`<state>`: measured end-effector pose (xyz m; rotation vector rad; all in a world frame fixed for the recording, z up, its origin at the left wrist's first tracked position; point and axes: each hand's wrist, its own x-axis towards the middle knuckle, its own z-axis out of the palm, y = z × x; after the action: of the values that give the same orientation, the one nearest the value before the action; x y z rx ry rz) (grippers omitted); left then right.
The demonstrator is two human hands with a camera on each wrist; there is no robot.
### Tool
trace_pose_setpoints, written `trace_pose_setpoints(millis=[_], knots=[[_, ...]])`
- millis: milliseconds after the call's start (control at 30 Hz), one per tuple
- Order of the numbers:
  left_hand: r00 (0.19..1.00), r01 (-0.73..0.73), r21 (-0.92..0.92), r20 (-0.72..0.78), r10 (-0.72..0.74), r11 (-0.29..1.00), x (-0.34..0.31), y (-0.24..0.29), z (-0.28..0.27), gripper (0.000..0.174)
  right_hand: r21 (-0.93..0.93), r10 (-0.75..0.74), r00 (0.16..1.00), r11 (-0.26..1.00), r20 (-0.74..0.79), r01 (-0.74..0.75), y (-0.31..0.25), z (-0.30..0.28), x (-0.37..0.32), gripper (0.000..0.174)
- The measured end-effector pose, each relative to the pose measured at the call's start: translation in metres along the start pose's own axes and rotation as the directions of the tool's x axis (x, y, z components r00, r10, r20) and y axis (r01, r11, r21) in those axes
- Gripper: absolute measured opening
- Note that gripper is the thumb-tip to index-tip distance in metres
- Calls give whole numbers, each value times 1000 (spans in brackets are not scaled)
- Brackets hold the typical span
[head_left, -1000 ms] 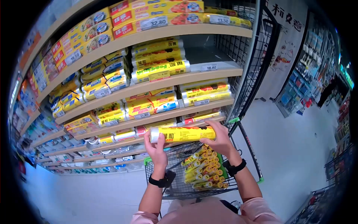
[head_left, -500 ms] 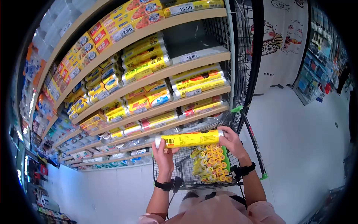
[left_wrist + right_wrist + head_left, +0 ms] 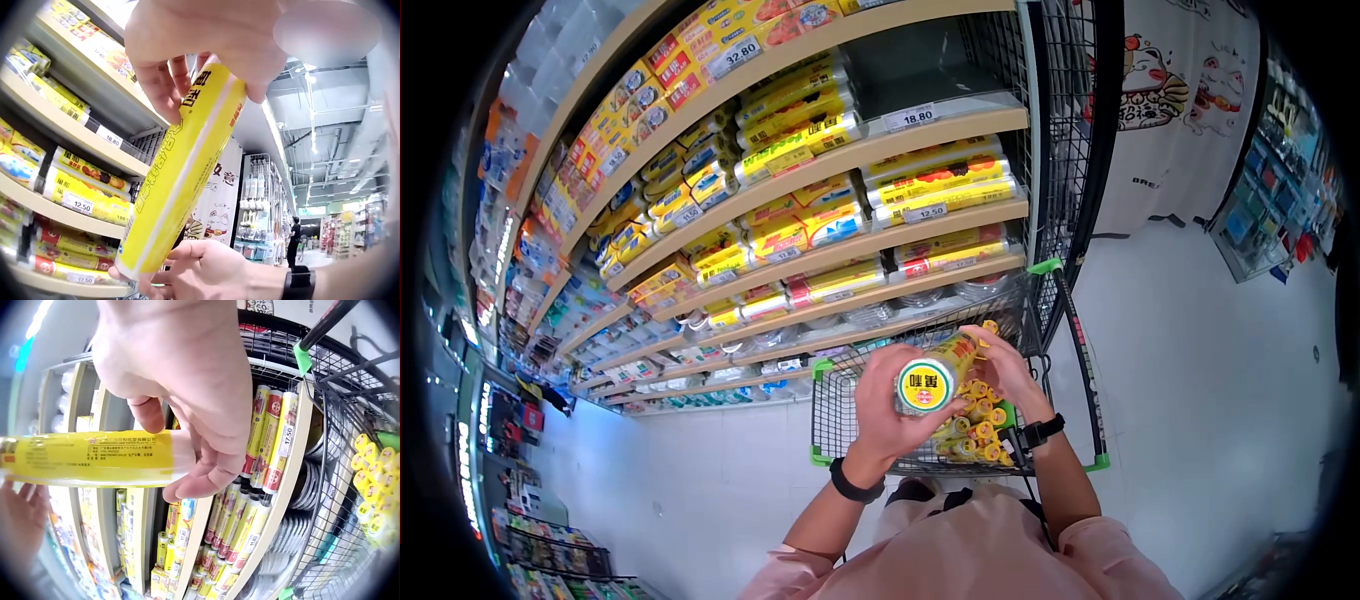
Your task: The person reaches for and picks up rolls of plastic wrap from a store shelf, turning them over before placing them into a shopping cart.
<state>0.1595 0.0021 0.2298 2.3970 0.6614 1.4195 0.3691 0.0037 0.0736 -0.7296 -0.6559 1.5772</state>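
A yellow-wrapped roll (image 3: 925, 387) is held between both hands over the cart, its round labelled end toward the head camera. My left hand (image 3: 885, 405) grips the near end, with thumb and fingers around it. At the far end my right hand (image 3: 1012, 378) holds the roll, partly hidden behind it in the head view. The left wrist view shows the roll (image 3: 181, 169) slanting down from the left hand (image 3: 206, 37) to the right hand (image 3: 212, 275). In the right wrist view, the roll's end (image 3: 181, 453) lies between right thumb and fingers.
Below the hands stands a wire shopping cart (image 3: 830, 415) with many similar yellow rolls (image 3: 985, 432) stacked inside. Shelves (image 3: 945, 215) of yellow rolls and boxes rise in front. A black mesh panel (image 3: 1065, 130) closes the shelf's right end. White floor (image 3: 1190, 370) lies to the right.
The roll has turned from lying crosswise to pointing its labelled end at the head camera. My left hand has come rightward and nearer, closer to the right hand.
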Motion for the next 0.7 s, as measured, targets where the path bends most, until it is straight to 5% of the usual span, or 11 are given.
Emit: trace_pose_setpoints(millis=[167, 500, 600, 700], knots=[[999, -34, 65, 39, 31, 997, 2, 13, 11, 69, 66, -10, 999, 998, -47, 13, 14, -6, 2, 42], [994, -4, 65, 105, -3, 998, 4, 27, 25, 67, -203, -71, 989, 978, -132, 44, 31, -22, -7, 49], [973, 191, -94, -115, -201, 977, -7, 8, 25, 62, -245, -102, 992, 966, -72, 82, 20, -20, -14, 62], [859, 337, -337, -273, -433, 879, -11, -20, 15, 56, -280, -55, 998, 959, -3, 52, -10, -8, -30, 70]])
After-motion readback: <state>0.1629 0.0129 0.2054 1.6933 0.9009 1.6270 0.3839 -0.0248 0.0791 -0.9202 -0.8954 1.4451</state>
